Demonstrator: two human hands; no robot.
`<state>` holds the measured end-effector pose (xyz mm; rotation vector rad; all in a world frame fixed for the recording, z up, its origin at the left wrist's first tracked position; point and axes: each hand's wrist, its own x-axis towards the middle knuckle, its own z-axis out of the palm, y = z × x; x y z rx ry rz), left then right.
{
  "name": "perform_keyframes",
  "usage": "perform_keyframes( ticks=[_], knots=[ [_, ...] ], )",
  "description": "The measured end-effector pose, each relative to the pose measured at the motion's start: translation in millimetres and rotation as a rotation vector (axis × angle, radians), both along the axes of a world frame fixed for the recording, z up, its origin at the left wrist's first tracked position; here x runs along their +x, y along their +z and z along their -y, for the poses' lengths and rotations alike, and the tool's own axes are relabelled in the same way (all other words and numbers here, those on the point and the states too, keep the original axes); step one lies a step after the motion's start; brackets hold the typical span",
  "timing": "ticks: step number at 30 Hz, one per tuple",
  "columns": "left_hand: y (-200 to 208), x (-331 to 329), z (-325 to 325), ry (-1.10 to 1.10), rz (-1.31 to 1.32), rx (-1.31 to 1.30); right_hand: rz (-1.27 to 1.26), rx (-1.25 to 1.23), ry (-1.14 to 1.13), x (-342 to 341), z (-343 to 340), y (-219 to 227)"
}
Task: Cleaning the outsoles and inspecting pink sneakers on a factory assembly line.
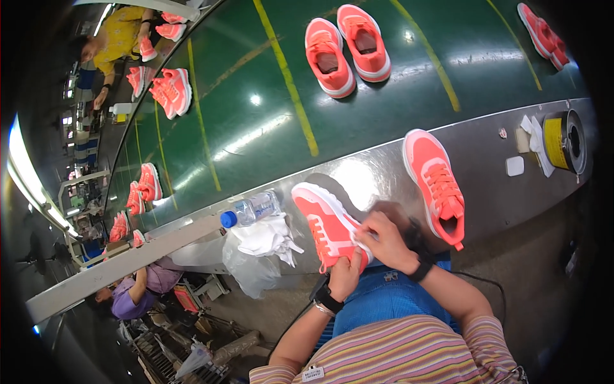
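Note:
A coral-pink sneaker [323, 214] with a white sole lies tilted on its side at the grey metal ledge [486, 166], toe pointing away to the left. My left hand [344, 278] is closed around its heel end. Fingers pinched, my right hand [387, 242] is at the white sole edge near the heel; a small white bit shows at the fingertips, too unclear to name. To the right, a matching sneaker [436, 182] stands upright on the ledge with its heel toward me, touched by neither hand.
Beyond the ledge runs a green conveyor belt [249, 96] carrying several pairs of coral sneakers [361, 41]. A blue-capped bottle [256, 208] and white cloths [268, 237] lie left; a round can [564, 141] sits right. Other people [121, 38] work at the far left.

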<state>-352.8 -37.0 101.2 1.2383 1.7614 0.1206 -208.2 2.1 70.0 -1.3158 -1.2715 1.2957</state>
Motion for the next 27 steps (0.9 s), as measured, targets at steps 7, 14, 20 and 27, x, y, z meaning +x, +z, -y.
perform_keyframes(
  ticks=[7, 14, 20, 27],
  knots=[
    [-10, -2, 2, -0.055, 0.062, 0.114, 0.073, 0.063, 0.001, 1, -1, 1],
    [1, 3, -11, 0.055, 0.12, 0.122, 0.034, 0.066, -0.045, -4, -16, 2],
    [9, 9, -14, 0.047, 0.037, 0.124, 0.136, 0.091, -0.075, 20, 43, 1],
    [8, 12, -13, -0.042, -0.03, 0.24, -0.523, -0.443, -0.042, 49, 84, 3]
  ],
)
